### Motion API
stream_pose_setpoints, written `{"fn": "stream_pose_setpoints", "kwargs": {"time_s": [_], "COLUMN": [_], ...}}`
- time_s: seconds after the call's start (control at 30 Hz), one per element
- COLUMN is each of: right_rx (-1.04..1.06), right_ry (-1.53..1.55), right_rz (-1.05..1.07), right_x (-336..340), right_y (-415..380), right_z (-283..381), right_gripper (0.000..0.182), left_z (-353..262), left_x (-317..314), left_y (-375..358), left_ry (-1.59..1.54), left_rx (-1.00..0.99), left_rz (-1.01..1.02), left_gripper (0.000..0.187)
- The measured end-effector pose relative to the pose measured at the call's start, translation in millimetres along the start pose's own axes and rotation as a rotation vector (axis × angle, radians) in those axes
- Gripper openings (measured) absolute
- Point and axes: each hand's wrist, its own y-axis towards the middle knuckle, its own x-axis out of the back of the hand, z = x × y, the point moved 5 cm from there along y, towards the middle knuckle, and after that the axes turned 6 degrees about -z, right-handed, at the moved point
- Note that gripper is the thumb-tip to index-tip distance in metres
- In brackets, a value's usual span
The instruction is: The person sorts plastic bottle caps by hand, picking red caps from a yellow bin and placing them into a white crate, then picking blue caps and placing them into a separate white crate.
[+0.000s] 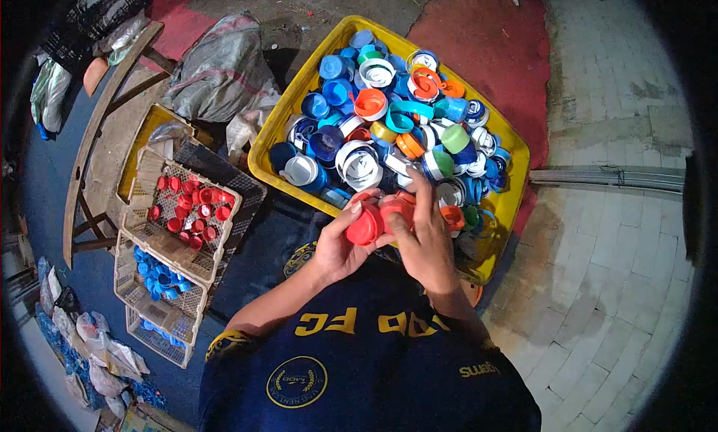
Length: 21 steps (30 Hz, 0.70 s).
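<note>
My left hand [345, 241] is closed around a red plastic cap [364, 226], over the near edge of a yellow tub [288, 187]. Beside it, my right hand [425, 241] grips another red cap [394, 206], its fingers bent over the top. The two caps touch or nearly touch between my hands. Heaped in the tub are many plastic caps and lids in blue, white, orange and green, among them a white lid [359, 166] and a light green cap [455, 139]. My fingers partly hide the red caps.
To the left are stacked crates: a crate of red caps [224, 200], then one with blue caps [161, 276]. Behind them lie a large grey sack [224, 69] and a wooden bench frame [93, 140]. Pale tiled floor [621, 252] runs along the right.
</note>
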Motion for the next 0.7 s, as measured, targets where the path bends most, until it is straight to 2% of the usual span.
{"fn": "stream_pose_setpoints", "kwargs": {"time_s": [0.07,0.1,0.13,0.2,0.27,0.33,0.4,0.47,0.53,0.6,0.7], "right_rx": [-0.082,-0.187,-0.219,-0.060,0.092,0.144,0.285,0.405,0.464,0.347,0.232], "right_ry": [0.116,0.275,0.166,0.038,-0.064,-0.070,-0.106,-0.073,-0.180,-0.359,-0.455], "right_rz": [0.081,0.069,0.060,0.023,-0.131,-0.168,-0.135,-0.044,-0.085,0.001,0.224], "right_x": [6,7,18,31,43,39,24,-7,-45,-74,-96], "right_y": [-2,-1,7,36,70,104,138,181,214,225,221], "right_z": [-1,-6,-4,-20,-23,-28,-20,-30,-45,-50,-65], "right_gripper": [0.078,0.067,0.050,0.039,0.035,0.035,0.035,0.043,0.061,0.076,0.078], "left_z": [-3,-5,-6,-11,-17,-20,-24,-25,-26,-25,-26], "left_x": [7,10,12,14,15,18,19,19,22,23,19], "left_y": [-2,-3,-4,-7,-10,-14,-16,-19,-19,-21,-25], "left_ry": [-0.028,-0.044,-0.061,-0.036,0.043,0.036,0.036,0.046,0.055,0.069,0.074], "left_rx": [-0.002,-0.005,-0.007,-0.022,-0.050,-0.053,-0.066,-0.067,-0.078,-0.078,-0.114], "left_rz": [0.016,0.022,0.028,0.011,-0.028,-0.041,-0.050,-0.060,-0.072,-0.076,-0.067], "left_gripper": [0.049,0.050,0.051,0.054,0.058,0.058,0.058,0.057,0.059,0.059,0.058]}}
